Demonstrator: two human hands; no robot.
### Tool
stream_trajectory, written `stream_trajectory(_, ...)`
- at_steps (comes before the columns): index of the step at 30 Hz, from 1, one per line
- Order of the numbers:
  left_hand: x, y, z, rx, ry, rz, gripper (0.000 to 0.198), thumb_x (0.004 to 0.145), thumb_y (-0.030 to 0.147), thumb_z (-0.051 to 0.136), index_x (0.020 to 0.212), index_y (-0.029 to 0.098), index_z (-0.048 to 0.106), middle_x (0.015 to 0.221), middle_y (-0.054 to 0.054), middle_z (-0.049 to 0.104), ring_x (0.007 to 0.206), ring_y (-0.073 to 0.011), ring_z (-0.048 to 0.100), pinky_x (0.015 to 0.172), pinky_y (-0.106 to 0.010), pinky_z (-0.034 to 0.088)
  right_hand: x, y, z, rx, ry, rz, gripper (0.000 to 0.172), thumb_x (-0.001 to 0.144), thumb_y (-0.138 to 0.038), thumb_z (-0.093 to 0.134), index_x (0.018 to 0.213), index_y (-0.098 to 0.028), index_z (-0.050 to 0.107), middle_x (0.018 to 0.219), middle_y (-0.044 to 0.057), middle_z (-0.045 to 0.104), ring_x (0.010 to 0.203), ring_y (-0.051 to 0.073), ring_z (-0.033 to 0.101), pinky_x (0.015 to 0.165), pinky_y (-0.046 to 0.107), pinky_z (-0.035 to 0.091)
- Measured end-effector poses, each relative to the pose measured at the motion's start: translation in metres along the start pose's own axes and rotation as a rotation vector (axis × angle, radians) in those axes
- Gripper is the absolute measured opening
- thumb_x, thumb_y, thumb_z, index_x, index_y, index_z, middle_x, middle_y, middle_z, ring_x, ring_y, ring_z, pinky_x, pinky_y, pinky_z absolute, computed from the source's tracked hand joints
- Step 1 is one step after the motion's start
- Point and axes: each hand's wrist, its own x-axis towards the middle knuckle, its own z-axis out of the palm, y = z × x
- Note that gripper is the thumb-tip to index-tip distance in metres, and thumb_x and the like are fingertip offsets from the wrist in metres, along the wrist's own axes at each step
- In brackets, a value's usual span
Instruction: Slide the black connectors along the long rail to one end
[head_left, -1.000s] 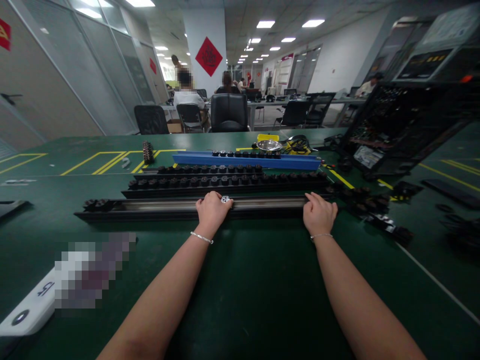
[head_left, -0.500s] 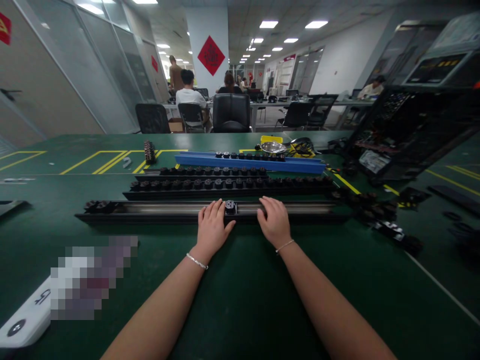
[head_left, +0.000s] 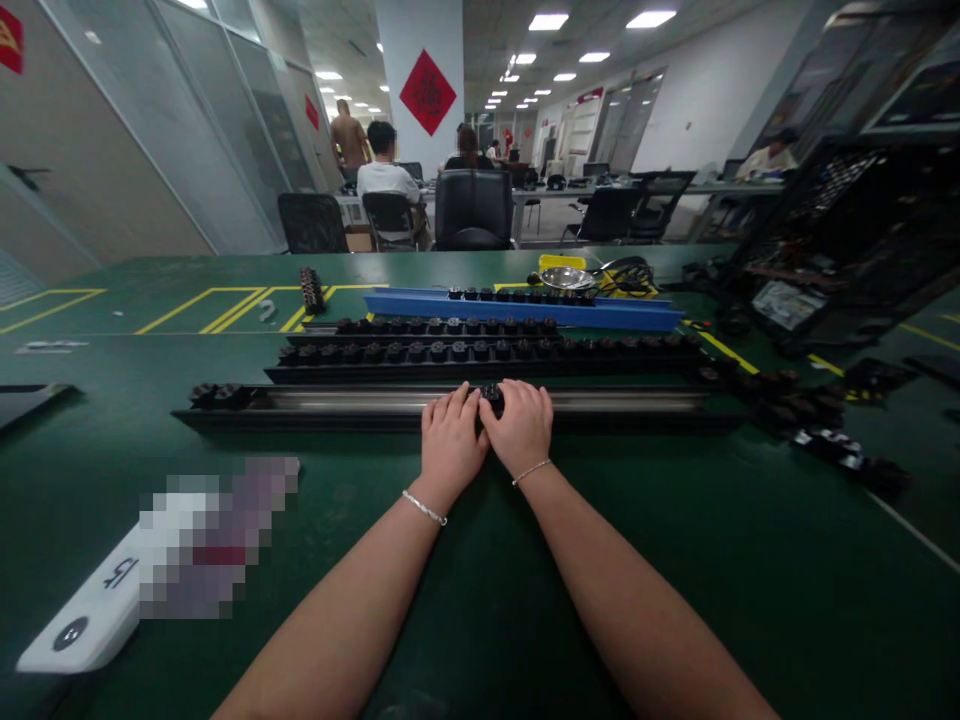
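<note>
A long black rail (head_left: pixel 637 402) with a shiny metal channel lies crosswise in front of me. In its middle sits a small black socket-like module (head_left: pixel 491 396), partly covered by my fingers. My left hand (head_left: pixel 454 435) is curled over the rail just left of the module, its index finger against the module's side. My right hand (head_left: pixel 520 425) closes on the module from the right, thumb and fingers around it. The two hands nearly touch. More black modules (head_left: pixel 216 394) rest at the rail's left end.
Behind are a black rail filled with modules (head_left: pixel 439 352) and a blue rail (head_left: pixel 525 310). A metal bowl (head_left: pixel 566 278) stands farther back. Loose modules (head_left: pixel 780 400) and a large black case (head_left: pixel 840 230) are at right; a white device (head_left: pixel 97 600) lies at left.
My right hand has moved left along the rail, from apart to touching the module. My left hand stays beside the module. The view has shifted slightly.
</note>
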Motion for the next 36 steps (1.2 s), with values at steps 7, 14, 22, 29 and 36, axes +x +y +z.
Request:
stream_trajectory(7,-0.001,-0.002,0.003,-0.018,0.033,0.007,0.040,0.085,0.032,0.048,0.121,0.017,0.056,0.134,-0.009,0.053,0.118,-0.0247,0.050,0.103,-0.043,0.032,0.000,0.000,0.003,-0.044,0.035,-0.017,0.032,0.082,-0.034,0.049,0.103,-0.013,0.062,0.110,0.012,0.066,0.109,0.024,0.053,0.106,0.044,0.022)
stream_trajectory(14,-0.001,0.000,0.004,-0.021,0.039,-0.012,0.038,0.082,0.033,0.052,0.118,0.022,0.058,0.135,-0.008,0.052,0.119,-0.0263,0.048,0.102,-0.045,0.032,-0.001,0.004,0.001,-0.065,0.044,0.002,0.031,0.082,-0.033,0.049,0.102,-0.014,0.062,0.109,0.012,0.066,0.108,0.025,0.053,0.107,0.045,0.021)
stream_trajectory(22,0.000,0.005,0.003,-0.022,0.046,-0.043,0.041,0.086,0.035,0.046,0.124,0.021,0.055,0.135,-0.010,0.052,0.119,-0.0270,0.047,0.103,-0.046,0.031,0.002,0.005,0.001,-0.069,0.039,0.007,0.032,0.081,-0.038,0.050,0.101,-0.015,0.062,0.108,0.012,0.066,0.108,0.026,0.052,0.106,0.048,0.019)
stream_trajectory(29,0.000,0.007,0.003,-0.028,0.039,-0.054,0.041,0.085,0.036,0.047,0.122,0.020,0.056,0.135,-0.011,0.051,0.119,-0.0284,0.047,0.102,-0.047,0.030,0.002,0.006,0.000,-0.068,0.049,0.004,0.031,0.081,-0.036,0.049,0.099,-0.016,0.063,0.107,0.012,0.067,0.107,0.026,0.053,0.106,0.049,0.019)
stream_trajectory(36,0.000,0.006,0.005,-0.011,0.042,-0.051,0.042,0.084,0.039,0.049,0.121,0.020,0.057,0.136,-0.010,0.050,0.118,-0.0287,0.046,0.103,-0.046,0.029,0.003,0.011,0.000,-0.088,0.059,0.013,0.032,0.081,-0.036,0.047,0.100,-0.015,0.062,0.108,0.013,0.066,0.105,0.026,0.053,0.105,0.049,0.020)
